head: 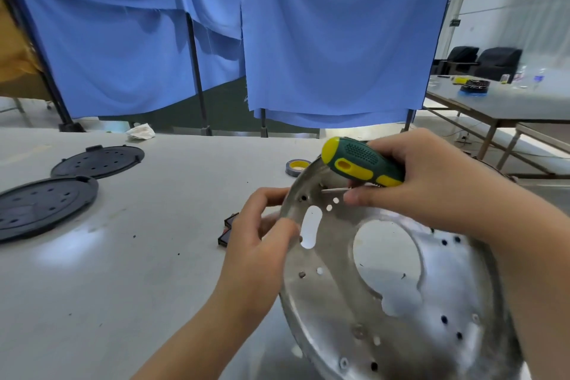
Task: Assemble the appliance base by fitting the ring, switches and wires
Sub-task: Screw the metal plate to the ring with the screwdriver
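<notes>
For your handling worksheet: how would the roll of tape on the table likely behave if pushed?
The tape roll lies flat, so it would probably slide rather than roll. It looks small and hollow, so likely light. Set on edge, it could roll off.

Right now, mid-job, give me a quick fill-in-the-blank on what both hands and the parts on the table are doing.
1. The right hand grips a green and yellow ____.
2. The left hand holds the rim of the metal ____, which is tilted up off the table.
3. Two black round covers lie to the ____ of the hands.
4. The roll of tape lies on the ____.

Missing words: screwdriver; base; left; table
</notes>
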`<state>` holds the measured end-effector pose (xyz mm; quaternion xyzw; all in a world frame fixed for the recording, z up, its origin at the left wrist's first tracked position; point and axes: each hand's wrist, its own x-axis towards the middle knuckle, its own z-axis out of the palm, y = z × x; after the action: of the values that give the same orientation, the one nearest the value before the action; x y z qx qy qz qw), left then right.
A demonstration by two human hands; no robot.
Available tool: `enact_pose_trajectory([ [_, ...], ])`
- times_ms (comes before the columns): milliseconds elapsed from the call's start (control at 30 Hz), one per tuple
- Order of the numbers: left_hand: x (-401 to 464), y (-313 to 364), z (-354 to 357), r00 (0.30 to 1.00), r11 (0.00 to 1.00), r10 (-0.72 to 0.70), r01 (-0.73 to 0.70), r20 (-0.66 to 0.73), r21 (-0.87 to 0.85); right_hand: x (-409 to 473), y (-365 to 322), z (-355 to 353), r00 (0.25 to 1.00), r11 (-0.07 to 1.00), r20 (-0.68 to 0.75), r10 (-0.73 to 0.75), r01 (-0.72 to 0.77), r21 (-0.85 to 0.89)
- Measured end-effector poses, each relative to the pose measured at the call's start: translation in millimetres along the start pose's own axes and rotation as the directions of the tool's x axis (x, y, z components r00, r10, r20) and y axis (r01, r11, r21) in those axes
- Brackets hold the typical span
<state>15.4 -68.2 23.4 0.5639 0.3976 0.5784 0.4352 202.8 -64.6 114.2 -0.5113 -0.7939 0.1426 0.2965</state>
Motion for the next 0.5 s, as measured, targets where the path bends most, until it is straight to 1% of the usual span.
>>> enact_pose_trajectory([
  [133,7,-5,-1,0.974,0.974,-0.228,0.228,-0.004,-0.017,4,11,7,0.997,0.996,0.021,0.073,-0.071,-0.057],
  [200,9,-8,-2,0.945,0.943,-0.328,0.328,0.001,-0.049,6,16,9,0.994,0.991,0.028,0.103,-0.101,-0.086],
  [300,14,-5,-4,0.885,0.883,-0.464,0.465,0.028,-0.059,7,21,8,0.993,0.991,0.028,0.114,-0.112,-0.068],
  [367,13,-6,-9,0.859,0.862,-0.501,0.506,0.108,-0.024,8,24,6,0.993,0.991,0.019,0.115,-0.113,-0.073],
  [400,14,-8,-11,0.843,0.848,-0.523,0.529,0.122,-0.025,8,25,5,0.993,0.991,0.016,0.116,-0.114,-0.075],
  [433,17,-9,-9,0.821,0.82,-0.561,0.569,0.107,-0.07,8,26,5,0.993,0.99,0.015,0.118,-0.116,-0.077],
  [467,20,-9,-6,0.793,0.778,-0.603,0.609,0.087,-0.154,8,26,4,0.993,0.99,0.013,0.119,-0.117,-0.08],
  [500,19,-9,-7,0.778,0.749,-0.62,0.625,0.098,-0.222,8,27,4,0.993,0.989,0.012,0.12,-0.118,-0.084],
])
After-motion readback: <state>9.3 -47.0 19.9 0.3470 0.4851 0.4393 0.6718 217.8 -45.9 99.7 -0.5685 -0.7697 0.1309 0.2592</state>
